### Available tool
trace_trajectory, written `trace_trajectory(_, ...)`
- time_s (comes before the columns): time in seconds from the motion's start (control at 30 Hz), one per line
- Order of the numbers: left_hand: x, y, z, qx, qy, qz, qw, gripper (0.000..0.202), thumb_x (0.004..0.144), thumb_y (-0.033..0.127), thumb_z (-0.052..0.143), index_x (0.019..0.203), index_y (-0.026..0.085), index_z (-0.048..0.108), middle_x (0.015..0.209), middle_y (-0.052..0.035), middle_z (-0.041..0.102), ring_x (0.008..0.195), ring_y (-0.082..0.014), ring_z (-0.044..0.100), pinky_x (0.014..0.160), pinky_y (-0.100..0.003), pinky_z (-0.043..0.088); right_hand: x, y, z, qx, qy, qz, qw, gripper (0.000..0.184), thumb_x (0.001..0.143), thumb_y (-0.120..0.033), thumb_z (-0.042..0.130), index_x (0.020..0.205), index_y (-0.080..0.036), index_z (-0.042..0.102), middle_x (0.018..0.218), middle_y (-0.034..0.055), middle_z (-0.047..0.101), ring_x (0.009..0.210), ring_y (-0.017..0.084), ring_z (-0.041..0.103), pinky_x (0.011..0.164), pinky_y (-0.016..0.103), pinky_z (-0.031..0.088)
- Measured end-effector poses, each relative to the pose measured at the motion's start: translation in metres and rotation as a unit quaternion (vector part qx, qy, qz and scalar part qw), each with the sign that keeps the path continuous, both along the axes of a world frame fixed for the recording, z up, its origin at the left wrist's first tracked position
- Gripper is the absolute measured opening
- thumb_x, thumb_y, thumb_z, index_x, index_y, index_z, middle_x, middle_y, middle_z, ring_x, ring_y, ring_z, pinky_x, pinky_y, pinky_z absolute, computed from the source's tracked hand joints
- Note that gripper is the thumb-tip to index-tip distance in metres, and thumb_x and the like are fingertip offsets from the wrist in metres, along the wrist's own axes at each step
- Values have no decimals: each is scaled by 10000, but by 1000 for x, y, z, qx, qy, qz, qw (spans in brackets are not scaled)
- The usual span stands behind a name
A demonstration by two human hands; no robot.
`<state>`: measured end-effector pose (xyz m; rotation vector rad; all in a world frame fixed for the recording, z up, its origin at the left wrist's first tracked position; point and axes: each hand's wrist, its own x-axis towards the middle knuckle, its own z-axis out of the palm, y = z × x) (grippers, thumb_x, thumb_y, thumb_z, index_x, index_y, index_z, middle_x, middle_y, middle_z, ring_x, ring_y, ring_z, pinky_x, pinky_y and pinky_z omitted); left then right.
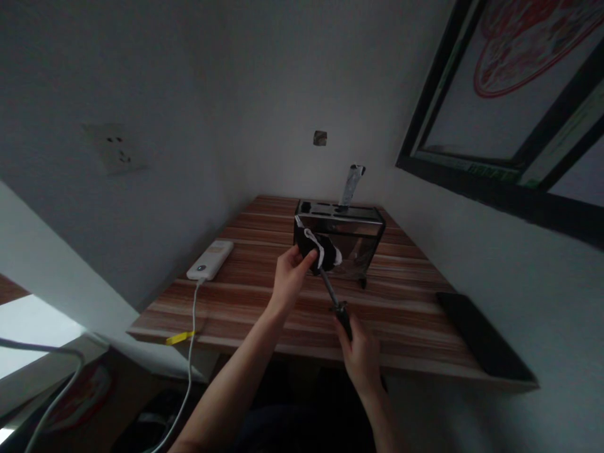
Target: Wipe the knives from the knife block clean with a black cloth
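One hand [289, 275] farther forward (the left)

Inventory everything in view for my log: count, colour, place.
Table: 1, brown striped, centre
Rack: 1, dark and silvery, table's far side
Upright strip: 1, silvery, above the rack
Cloth: 1, black with white trim, before the rack
Rod tool: 1, grey shaft, black handle, below the cloth
Power bank: 1, white, table's left
Cable: at least 1, white, from power bank downward
Strip: 1, yellow, near-left edge
Slab: 1, black, near-right corner
Socket: 1, pale, left
Wall patch: 1, brownish, back
Frame: 1, dark, upper right
Lower-left items: unclear
Left hand: 1, bare, holding cloth
Right hand: 1, bare, holding tool
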<state>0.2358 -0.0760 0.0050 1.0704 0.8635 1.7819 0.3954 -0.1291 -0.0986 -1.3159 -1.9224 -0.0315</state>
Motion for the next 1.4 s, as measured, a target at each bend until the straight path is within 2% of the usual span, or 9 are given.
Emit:
trace_trajectory(0.23, 14, -14, -18, -30, 21, -30, 999, 235, 674, 307, 707, 807, 125, 641, 717, -15, 681, 617, -115, 601, 555, -185, 447, -1, 1, -1, 5, -11, -14, 1000, 413, 949, -424, 291, 881, -155, 597, 700, 77, 683, 613, 201, 655, 559, 252, 412)
trace_trajectory(0.43, 22, -21, -33, -53, 55, -31, 997, 225, 696, 301, 685, 823, 121, 638, 754, -38, 693, 666, -148, 632, 587, -208, 472, 0, 1, -1, 14, -15, -21, 1000, 400, 940, -414, 309, 846, -156, 600, 641, 69, 657, 581, 202, 639, 526, 252, 398)
trace_trajectory(0.67, 36, -32, -46, -64, 87, -42, 993, 238, 734, 293, 652, 901, 128, 617, 885, -75, 698, 821, -197, 655, 669, -231, 501, 1, 1, -4, 2, -13, -29, 1000, 323, 922, -329, 335, 948, -143, 597, 731, 90, 687, 635, 215, 654, 563, 263, 427)
trace_trajectory(0.93, 34, -39, -59, -51, 136, -34, 989, 324, 743, 263, 639, 1035, 138, 574, 1014, -99, 669, 930, -202, 632, 771, -254, 493, 1, 1, -6, -15, -28, -15, 999, 279, 914, -291, 349, 932, -150, 590, 750, 91, 683, 667, 204, 648, 594, 258, 428)
trace_trajectory(1.07, 33, -40, -60, -45, 143, -24, 988, 348, 744, 256, 632, 1065, 142, 559, 1045, -102, 656, 963, -204, 617, 795, -263, 484, 1, 0, -4, -17, -43, -25, 999, 276, 912, -313, 367, 892, -155, 592, 721, 83, 677, 644, 206, 641, 584, 261, 420)
trace_trajectory(1.4, 33, -44, -51, -43, 135, -9, 990, 281, 747, 262, 624, 987, 130, 559, 963, -89, 664, 886, -191, 627, 759, -256, 484, 0, 0, 1, -10, -30, -10, 999, 279, 916, -313, 378, 916, -156, 609, 753, 90, 689, 672, 203, 651, 601, 257, 425)
